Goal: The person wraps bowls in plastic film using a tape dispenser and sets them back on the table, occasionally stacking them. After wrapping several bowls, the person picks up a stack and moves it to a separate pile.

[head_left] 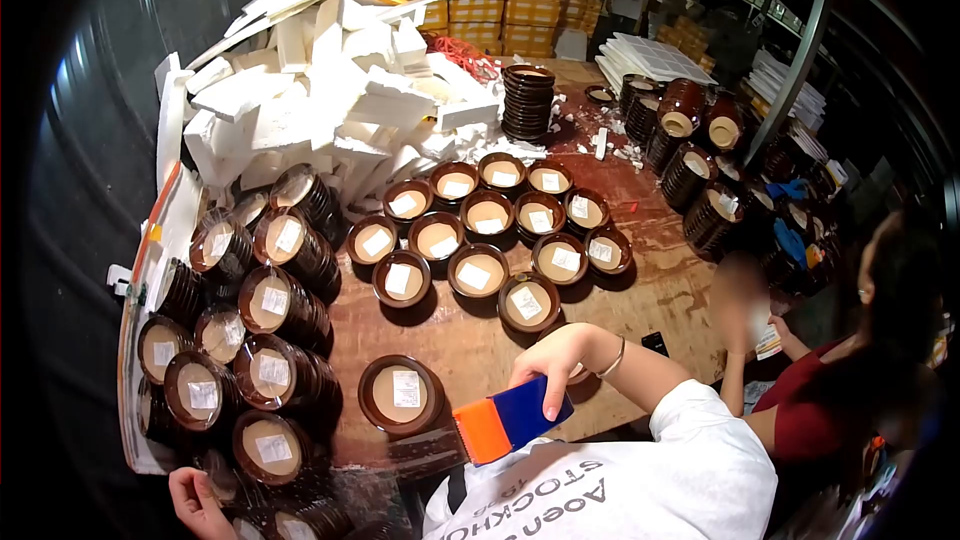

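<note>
My right hand (562, 358) grips a blue and orange tape dispenser (512, 422), thumb on its blue side, just right of a brown-rimmed bowl (372, 402) with a white label on its tan centre. At the lower left edge, my left hand (198, 506) has its fingers curled together beside stacked bowls; what they pinch is too faint to make out. A faint clear film or strip shows between the dispenser and the lower left. Several more labelled bowls (478, 271) stand in stacks across the middle of the wooden table (632, 325).
Tilted bowl stacks (273, 302) crowd the left. White foam pieces (330, 70) are heaped at the back left. Further stacks (690, 175) line the right side, near a metal post (797, 65). Another person (815, 390) in a red top is at the right, beside a black object (654, 343).
</note>
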